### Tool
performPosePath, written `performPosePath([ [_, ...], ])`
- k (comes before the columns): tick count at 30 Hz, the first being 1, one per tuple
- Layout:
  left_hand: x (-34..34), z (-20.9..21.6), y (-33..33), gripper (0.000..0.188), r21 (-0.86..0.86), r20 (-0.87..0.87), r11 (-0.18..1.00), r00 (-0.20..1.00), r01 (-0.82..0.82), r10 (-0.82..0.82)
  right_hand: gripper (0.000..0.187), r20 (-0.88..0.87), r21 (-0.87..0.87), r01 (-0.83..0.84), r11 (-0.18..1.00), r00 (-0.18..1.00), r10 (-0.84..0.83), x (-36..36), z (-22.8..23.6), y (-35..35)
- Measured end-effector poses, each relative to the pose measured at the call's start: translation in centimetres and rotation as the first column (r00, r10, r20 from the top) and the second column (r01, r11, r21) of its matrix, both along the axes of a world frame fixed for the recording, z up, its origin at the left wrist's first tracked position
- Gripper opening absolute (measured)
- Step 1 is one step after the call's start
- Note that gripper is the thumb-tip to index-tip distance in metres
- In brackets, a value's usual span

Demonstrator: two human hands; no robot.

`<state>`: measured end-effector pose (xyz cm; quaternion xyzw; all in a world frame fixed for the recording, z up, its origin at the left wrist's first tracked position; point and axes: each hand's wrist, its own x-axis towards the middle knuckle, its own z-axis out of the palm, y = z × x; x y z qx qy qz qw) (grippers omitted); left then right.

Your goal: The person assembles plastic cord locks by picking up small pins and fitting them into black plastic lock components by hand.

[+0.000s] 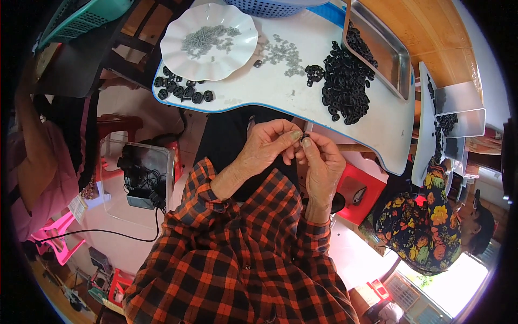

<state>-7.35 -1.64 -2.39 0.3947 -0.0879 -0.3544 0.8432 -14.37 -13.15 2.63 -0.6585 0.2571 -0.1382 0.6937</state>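
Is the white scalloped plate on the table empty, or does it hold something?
Not empty: the white plate holds a small heap of grey pieces.

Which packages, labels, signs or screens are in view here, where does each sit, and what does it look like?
Small tag: lower left, hanging beside the clear plastic bin; pale rectangle, its print too small to make out.
Carton: lower right on the floor; brown, box-shaped, partly cut off.
No signs or screens show.
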Motion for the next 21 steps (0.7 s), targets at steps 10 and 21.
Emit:
performPosePath([
  [10, 0.13, -0.02, 0.28, 0.018, -0.061, -0.040, 0.998, 0.999, 0.002, -0.005, 0.013, 0.069, 0.090, -0.020, 0.996, 0.998, 0.014, -0.01, 0.08, 0.24],
  [21, 0.18, 0.30, 0.51, 0.018, -0.022, 0.019, 1.000, 1.000, -0.019, 0.020, 0.013, 0.087, 0.059, -0.031, 0.998, 0.996, 0.026, 0.11, 0.09, 0.36],
])
